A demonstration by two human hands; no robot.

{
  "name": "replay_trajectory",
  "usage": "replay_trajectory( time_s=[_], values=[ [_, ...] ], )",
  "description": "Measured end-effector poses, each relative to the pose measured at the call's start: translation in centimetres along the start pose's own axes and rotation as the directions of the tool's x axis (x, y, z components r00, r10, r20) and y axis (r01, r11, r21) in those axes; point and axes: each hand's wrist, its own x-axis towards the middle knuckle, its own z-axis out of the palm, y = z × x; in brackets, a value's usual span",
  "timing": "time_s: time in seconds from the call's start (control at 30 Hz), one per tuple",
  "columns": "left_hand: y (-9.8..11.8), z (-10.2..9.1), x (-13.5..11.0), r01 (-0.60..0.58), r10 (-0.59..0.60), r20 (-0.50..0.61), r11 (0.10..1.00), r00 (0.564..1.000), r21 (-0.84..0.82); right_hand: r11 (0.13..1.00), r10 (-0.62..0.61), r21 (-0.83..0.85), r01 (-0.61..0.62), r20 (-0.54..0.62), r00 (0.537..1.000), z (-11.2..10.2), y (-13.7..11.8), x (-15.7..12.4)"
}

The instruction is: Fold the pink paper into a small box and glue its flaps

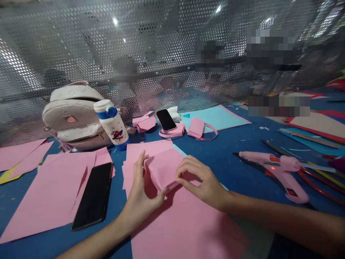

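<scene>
Between my two hands is a folded pink paper piece (pixel 164 163), shaped like a small box or pouch, above larger pink sheets (pixel 183 226). My left hand (pixel 142 190) grips its left side, with the thumb along the lower edge and the fingers behind the far left edge. At the right edge, my right hand (pixel 198 180) pinches the paper between thumb and curled fingers. Farther back lies a small pink paper bag (pixel 196 128) with a strip handle. A pink glue gun (pixel 280 169) rests to the right, its small light glowing orange.
A large black phone (pixel 94 194) lies on pink paper at left. Behind it stand a white bottle (pixel 114 126) and a pale backpack (pixel 75 115). Another phone (pixel 166 120) rests on folded pink paper near a light blue sheet (pixel 215 117). A perforated metal screen (pixel 161 46) borders the blue table.
</scene>
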Motion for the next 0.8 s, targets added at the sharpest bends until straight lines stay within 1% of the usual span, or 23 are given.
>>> replay_trajectory(
  time_s=[0.07,0.17,0.4,0.6,0.8],
  values=[
    [-0.18,-0.01,0.03,-0.001,0.001,-0.023,1.000,1.000,0.000,1.000,0.014,0.006,-0.014,-0.037,0.999,-0.07,0.09,0.00],
    [-0.46,0.00,0.07,-0.002,0.001,-0.029,1.000,1.000,-0.013,1.000,0.030,0.005,-0.029,-0.046,0.998,-0.13,0.15,0.09],
    [-0.47,0.04,-0.02,0.012,-0.012,-0.014,1.000,1.000,-0.019,0.997,-0.071,-0.039,0.072,0.046,0.996,-0.11,-0.05,0.35],
    [0.12,-0.05,-0.18,-0.028,0.028,0.014,1.000,1.000,0.013,0.994,-0.087,-0.059,0.092,0.083,0.993,-0.11,0.02,0.23],
    [0.01,0.03,-0.26,-0.070,0.069,0.029,0.997,0.997,0.023,0.991,-0.101,-0.077,0.111,0.117,0.988,0.00,-0.27,0.17]
  ],
)
